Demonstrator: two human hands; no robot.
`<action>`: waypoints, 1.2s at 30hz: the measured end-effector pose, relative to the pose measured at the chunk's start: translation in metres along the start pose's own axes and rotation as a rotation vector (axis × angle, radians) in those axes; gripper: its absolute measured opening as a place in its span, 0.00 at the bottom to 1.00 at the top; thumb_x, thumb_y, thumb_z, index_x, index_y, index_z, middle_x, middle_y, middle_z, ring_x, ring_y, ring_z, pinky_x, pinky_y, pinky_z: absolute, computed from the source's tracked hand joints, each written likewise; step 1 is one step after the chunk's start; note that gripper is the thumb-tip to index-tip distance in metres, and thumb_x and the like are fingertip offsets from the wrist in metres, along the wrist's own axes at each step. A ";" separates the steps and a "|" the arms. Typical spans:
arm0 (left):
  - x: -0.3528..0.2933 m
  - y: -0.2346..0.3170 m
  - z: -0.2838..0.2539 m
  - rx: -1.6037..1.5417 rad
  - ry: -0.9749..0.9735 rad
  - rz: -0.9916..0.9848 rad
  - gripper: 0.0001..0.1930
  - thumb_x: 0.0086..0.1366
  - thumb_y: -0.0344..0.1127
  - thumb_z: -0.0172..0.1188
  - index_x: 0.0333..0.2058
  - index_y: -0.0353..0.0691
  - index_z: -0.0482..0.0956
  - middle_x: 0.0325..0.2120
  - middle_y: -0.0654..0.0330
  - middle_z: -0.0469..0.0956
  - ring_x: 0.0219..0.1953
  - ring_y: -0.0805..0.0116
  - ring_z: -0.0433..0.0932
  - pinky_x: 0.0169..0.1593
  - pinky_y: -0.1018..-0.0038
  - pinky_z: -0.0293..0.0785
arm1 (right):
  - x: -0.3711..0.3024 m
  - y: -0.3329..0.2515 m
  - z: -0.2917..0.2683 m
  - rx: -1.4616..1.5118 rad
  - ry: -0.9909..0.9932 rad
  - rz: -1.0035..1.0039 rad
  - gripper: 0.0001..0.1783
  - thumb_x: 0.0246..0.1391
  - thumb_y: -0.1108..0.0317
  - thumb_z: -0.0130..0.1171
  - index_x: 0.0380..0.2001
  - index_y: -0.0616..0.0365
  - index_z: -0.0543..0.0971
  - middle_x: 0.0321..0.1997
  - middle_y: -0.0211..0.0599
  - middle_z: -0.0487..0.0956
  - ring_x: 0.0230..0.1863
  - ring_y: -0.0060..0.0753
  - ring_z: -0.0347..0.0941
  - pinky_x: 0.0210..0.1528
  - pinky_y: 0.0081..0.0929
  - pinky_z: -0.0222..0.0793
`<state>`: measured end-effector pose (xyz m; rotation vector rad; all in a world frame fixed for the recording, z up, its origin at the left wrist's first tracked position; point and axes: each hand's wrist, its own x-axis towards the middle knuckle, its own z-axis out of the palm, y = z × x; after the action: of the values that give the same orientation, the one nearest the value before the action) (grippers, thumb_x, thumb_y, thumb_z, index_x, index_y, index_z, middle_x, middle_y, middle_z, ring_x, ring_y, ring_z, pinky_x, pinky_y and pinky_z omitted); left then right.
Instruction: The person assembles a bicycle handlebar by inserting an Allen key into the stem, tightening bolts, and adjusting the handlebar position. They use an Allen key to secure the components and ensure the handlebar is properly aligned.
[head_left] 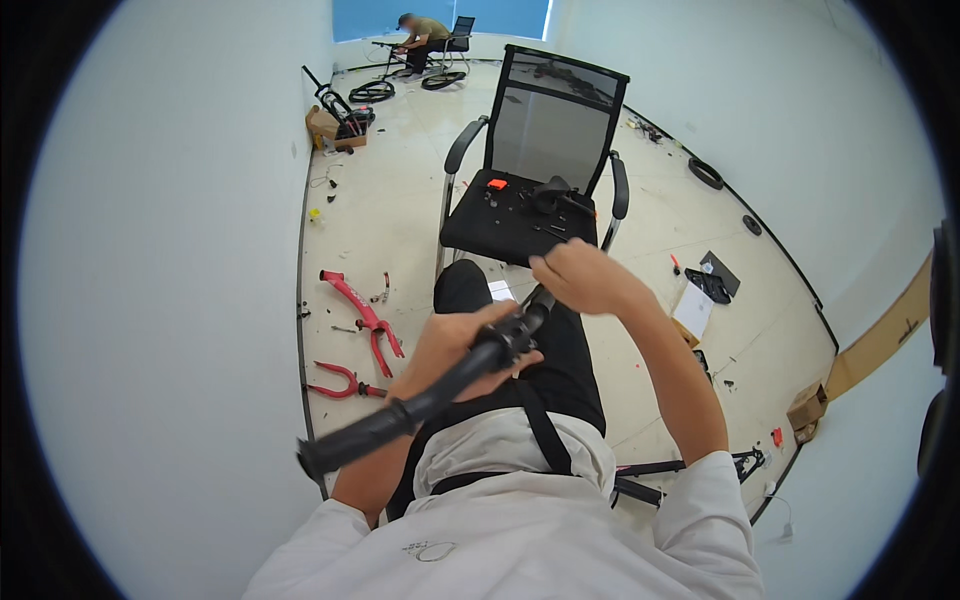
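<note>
A black bicycle handlebar (435,390) with a dark rubber grip (345,450) lies slanted above my lap. My left hand (450,350) is closed around its middle, by a dark clamp-like part (520,330). Beyond that part, close to the bar's far end, is my right hand (585,277). Its fingers are curled and pinched together, and what they hold, if anything, is hidden. Just ahead stands a black mesh chair (480,225). On its seat lie an orange-red piece (497,184), a black curved part (550,193), a thin dark tool (550,232) and several small bits.
Red fork parts (365,315) and a second red fork (345,382) lie on the floor at left. Right of the chair are a black tool case (708,287) and a white sheet (693,308). A black frame (650,480) lies by my right side. Far back, a person (425,35) sits among bike parts.
</note>
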<state>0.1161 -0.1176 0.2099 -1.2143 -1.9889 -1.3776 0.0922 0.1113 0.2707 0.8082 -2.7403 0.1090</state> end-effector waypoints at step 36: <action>-0.011 -0.011 0.027 0.048 -0.100 0.075 0.20 0.54 0.44 0.72 0.41 0.40 0.78 0.22 0.56 0.81 0.26 0.49 0.80 0.30 0.65 0.77 | 0.038 -0.106 -0.038 -0.060 0.401 -0.184 0.21 0.57 0.65 0.57 0.12 0.58 0.71 0.11 0.38 0.68 0.13 0.45 0.66 0.18 0.35 0.63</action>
<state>0.1160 -0.0990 0.1848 -1.3459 -2.0097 -1.2485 0.1286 0.0082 0.3174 0.9070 -2.2752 0.1341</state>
